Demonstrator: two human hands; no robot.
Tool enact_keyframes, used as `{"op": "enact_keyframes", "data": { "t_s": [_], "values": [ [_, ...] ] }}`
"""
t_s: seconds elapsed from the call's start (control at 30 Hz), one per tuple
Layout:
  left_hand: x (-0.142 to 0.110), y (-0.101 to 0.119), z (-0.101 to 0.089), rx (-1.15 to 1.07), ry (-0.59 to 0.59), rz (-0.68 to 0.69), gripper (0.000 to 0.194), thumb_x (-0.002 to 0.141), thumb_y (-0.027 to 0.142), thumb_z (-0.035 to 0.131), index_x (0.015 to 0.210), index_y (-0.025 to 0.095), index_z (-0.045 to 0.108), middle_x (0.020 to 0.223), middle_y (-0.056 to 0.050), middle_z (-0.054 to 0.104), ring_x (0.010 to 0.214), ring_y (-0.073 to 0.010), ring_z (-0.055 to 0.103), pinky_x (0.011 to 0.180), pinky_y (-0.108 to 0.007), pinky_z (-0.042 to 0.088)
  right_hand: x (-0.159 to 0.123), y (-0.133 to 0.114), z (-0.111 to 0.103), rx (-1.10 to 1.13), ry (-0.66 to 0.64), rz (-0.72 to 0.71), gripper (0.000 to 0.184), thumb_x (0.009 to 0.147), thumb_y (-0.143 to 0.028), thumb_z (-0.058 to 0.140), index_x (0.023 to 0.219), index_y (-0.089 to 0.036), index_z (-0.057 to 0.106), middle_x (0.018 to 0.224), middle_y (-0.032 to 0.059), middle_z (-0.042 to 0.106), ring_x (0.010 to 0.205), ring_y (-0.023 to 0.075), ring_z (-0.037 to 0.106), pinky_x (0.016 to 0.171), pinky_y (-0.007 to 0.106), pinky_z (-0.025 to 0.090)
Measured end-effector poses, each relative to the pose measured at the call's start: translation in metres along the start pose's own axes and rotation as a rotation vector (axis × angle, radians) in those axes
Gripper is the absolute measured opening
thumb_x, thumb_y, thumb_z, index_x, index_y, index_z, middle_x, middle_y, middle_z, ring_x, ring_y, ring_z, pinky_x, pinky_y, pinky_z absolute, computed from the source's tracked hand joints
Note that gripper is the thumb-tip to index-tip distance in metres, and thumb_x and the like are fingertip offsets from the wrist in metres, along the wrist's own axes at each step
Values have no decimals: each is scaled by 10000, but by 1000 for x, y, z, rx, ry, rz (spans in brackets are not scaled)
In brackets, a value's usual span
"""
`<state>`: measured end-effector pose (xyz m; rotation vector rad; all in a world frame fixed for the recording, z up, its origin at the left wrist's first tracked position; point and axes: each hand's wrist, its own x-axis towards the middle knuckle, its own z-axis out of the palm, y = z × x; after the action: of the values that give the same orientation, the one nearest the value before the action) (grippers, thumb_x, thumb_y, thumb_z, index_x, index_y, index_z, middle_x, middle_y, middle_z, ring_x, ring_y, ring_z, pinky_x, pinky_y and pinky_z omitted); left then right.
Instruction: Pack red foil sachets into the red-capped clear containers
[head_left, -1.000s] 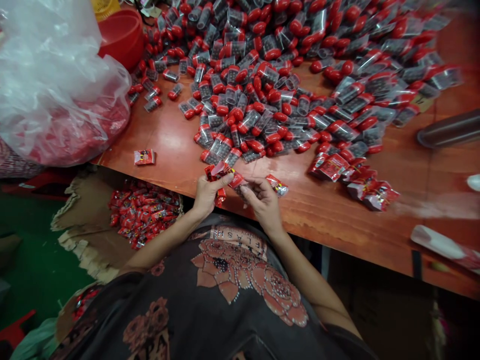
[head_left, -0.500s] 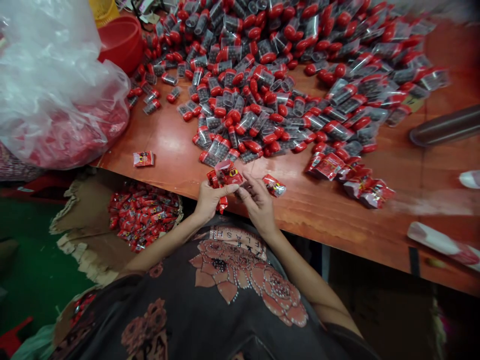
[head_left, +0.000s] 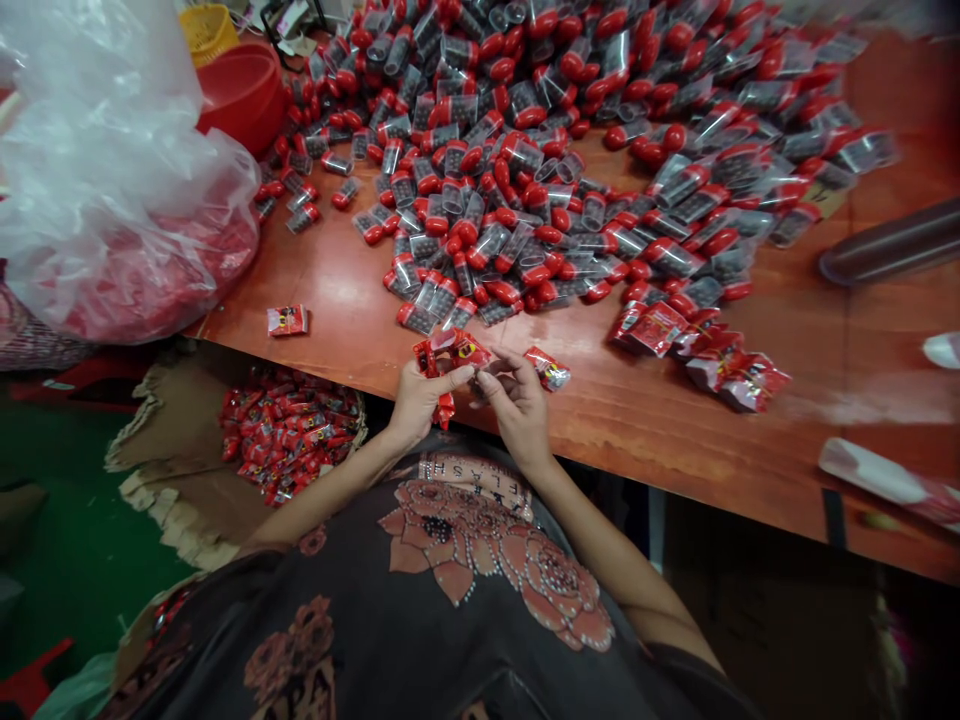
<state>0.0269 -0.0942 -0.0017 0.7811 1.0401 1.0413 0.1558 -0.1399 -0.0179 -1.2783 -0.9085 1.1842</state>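
Over the front edge of the table, my left hand (head_left: 417, 402) is closed on red printed packets (head_left: 466, 350), thumb on top. My right hand (head_left: 519, 408) pinches at the right end of the same packet, its thumb and fingers close together. Whether a small item sits between those fingertips I cannot make out. Just right of my right hand lies a single red packet (head_left: 547, 369). Beyond both hands spreads a heap of clear capsule-shaped containers with red ends (head_left: 487, 245), dark pieces inside them.
A lone packet (head_left: 287, 320) lies left; more packets (head_left: 651, 328) form a row right. Below the table edge stands a carton (head_left: 187, 430) of packets. A plastic bag (head_left: 127, 190), red bowl (head_left: 244, 95), dark tube (head_left: 892, 243) and white-red roll (head_left: 877, 470) surround the heap.
The upper packet in my hands has tipped lower and looks more folded. My right fingers have shifted slightly at its end. The lying packets and the heap stay put.
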Motion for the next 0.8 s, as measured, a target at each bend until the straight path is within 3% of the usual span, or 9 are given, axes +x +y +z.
{"op": "enact_keyframes", "data": {
  "t_s": [0.13,0.33,0.5,0.63,0.7,0.8],
  "values": [
    [1,-2,-3,6,-25,5,286,653,277,864,902,190,755,928,-56,758,855,-181,694,904,-363,511,1,0,-4,-21,-31,-41,354,882,-374,631,1236,-381,638,1031,27,541,858,168,613,605,305,635],
    [2,0,1,7,41,2,389,612,231,877,971,200,730,889,-8,730,795,-134,666,853,-303,504,-2,2,-3,-60,24,-91,178,871,-349,660,1035,-303,710,961,22,589,825,161,616,602,303,620],
    [3,-1,0,25,-13,-59,407,626,223,860,1009,209,724,930,-20,737,823,-144,677,865,-309,510,-1,3,-5,-53,-44,-66,335,891,-344,633,1223,-384,654,999,26,565,819,164,612,587,312,644],
    [6,8,-9,105,66,78,508,604,223,874,1075,260,687,1027,-24,733,897,-170,677,864,-335,522,3,2,-11,-74,-43,-94,318,908,-321,612,1205,-410,684,1002,31,551,870,180,615,587,322,661],
    [9,18,-15,213,99,173,392,608,230,871,964,247,708,1043,-41,730,944,-195,666,845,-337,526,4,3,-13,-84,-43,-85,326,907,-315,613,1212,-406,684,1002,34,556,870,184,612,579,325,664],
    [15,34,-23,354,26,227,173,649,275,846,746,210,719,1039,-77,728,994,-226,651,860,-345,516,4,4,-14,-104,-60,-74,330,904,-311,615,1213,-400,687,992,37,557,868,186,607,571,325,662]
  ]
}}
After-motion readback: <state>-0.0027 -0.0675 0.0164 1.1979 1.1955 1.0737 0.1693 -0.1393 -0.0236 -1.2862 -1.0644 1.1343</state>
